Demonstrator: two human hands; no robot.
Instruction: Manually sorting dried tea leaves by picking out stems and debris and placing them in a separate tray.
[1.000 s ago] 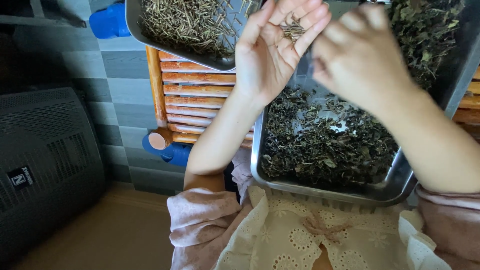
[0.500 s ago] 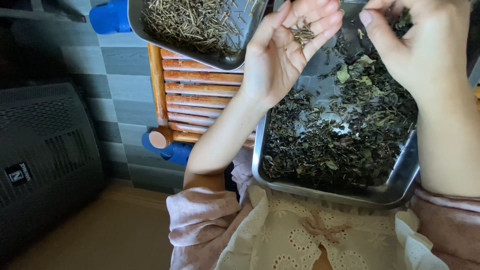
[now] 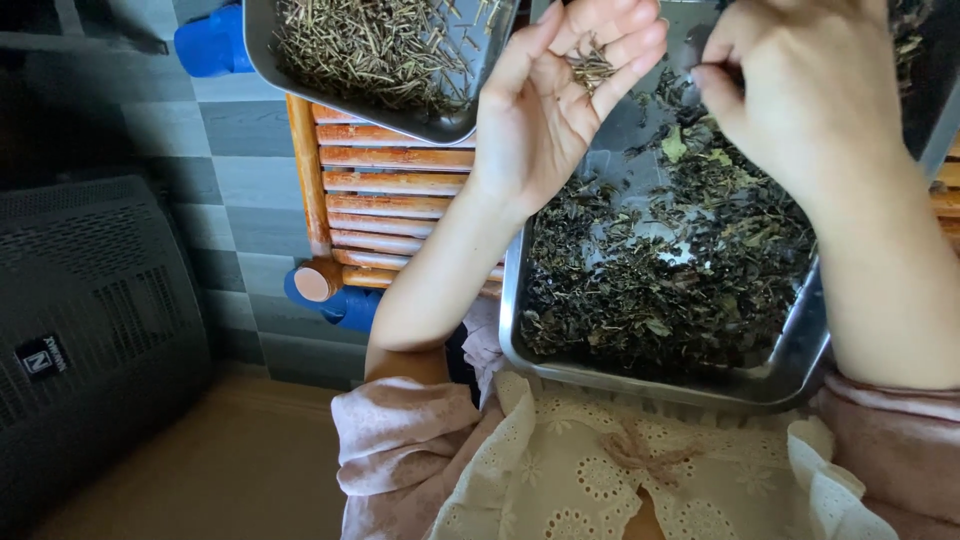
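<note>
My left hand [image 3: 560, 95] is raised palm up and cupped around a small bunch of dry stems [image 3: 590, 68]. My right hand [image 3: 800, 90] hovers over a steel tray [image 3: 640, 385] of dark dried leaves [image 3: 660, 280], fingers pinched together; whether anything sits between them I cannot tell. A second steel tray [image 3: 440, 128] at the top left holds a pile of pale dry stems [image 3: 370, 45]. Both trays rest on a slatted wooden stool [image 3: 390, 190].
The stool has blue feet [image 3: 345, 305]. A dark grey ribbed appliance [image 3: 90, 320] stands at the left on a tan floor. Grey wall tiles [image 3: 235, 180] lie behind the stool. My pink sleeves and a cream lace garment [image 3: 600, 470] fill the bottom.
My right hand swung from the middle to the right over the leaf tray and now pinches near the top. My left hand kept its stems and barely shifted.
</note>
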